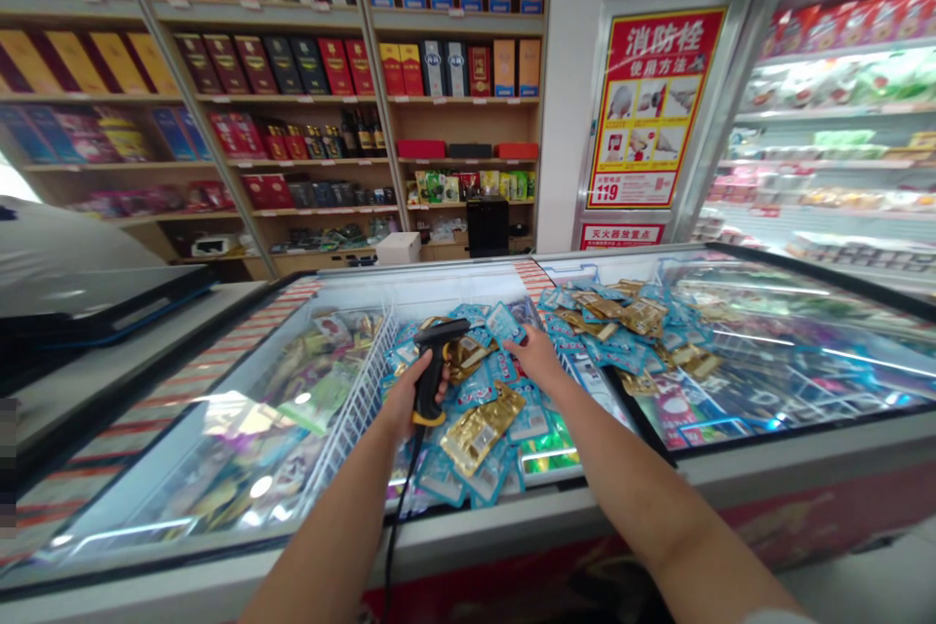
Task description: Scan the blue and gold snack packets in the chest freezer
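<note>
Wraps curled left hand [405,399] around black scanner [434,353]; pinches blue packet [501,323], at scanner's two o'clock, in nearly closed right hand [537,356], gold packet [481,431] at five.

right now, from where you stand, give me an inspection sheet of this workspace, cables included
Surface: long white chest freezer with glass panels; spills, nothing seen
Job's things: black-and-yellow pistol-shaped scanner; small flat blue packet
Clutter: loose blue and gold packets in two overlapping heaps; white wire divider left of them
Grippers: left hand grips the scanner's handle; right hand pinches the blue packet
Cables: thin black cord from the scanner's handle, over the freezer's front edge
Surroundings: wooden shelves of boxed goods, red-and-yellow wall poster, lit display shelves
</note>
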`<state>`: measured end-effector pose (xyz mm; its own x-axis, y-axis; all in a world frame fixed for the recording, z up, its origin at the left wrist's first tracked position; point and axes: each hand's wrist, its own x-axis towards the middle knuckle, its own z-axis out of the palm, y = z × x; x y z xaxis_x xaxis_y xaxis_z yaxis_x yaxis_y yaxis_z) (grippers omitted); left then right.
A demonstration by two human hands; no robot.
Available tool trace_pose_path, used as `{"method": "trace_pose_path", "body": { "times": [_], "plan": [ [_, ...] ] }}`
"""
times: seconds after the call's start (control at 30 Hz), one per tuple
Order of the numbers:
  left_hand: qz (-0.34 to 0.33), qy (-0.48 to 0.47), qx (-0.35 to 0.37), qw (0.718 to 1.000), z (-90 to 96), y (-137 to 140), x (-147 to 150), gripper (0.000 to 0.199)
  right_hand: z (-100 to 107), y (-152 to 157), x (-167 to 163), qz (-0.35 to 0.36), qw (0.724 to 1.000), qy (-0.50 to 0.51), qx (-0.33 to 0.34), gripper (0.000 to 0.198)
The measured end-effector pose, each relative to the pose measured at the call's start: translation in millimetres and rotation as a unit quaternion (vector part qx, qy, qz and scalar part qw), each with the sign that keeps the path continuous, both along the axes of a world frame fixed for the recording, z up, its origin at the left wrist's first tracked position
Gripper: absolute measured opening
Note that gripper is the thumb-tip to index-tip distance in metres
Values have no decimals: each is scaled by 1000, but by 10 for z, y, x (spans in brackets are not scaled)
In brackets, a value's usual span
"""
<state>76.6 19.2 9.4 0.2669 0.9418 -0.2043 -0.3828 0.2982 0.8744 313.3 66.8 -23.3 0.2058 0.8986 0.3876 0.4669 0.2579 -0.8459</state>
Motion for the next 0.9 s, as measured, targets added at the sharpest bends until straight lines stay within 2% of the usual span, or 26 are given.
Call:
{"method": "trace_pose_path", "body": {
  "times": [0.13,0.2,0.4,0.7,0.9],
  "plan": [
    [-4,4,5,1000,-30,24,-16,33,18,-5,13,-48,998,-30,17,26],
    [-10,7,10,1000,-37,30,-22,34,27,-12,17,-47,999,-16,14,28],
    [-6,3,12,1000,-18,11,-15,31,38,-34,-12,4,1000,-19,16,18],
    [-2,0,11,1000,-36,19,-13,32,6,-10,-13,3,999,-47,8,19],
    [-16,11,10,1000,-46,38,-33,35,14,-4,-25,-6,1000,17,-6,16]
  ]
}}
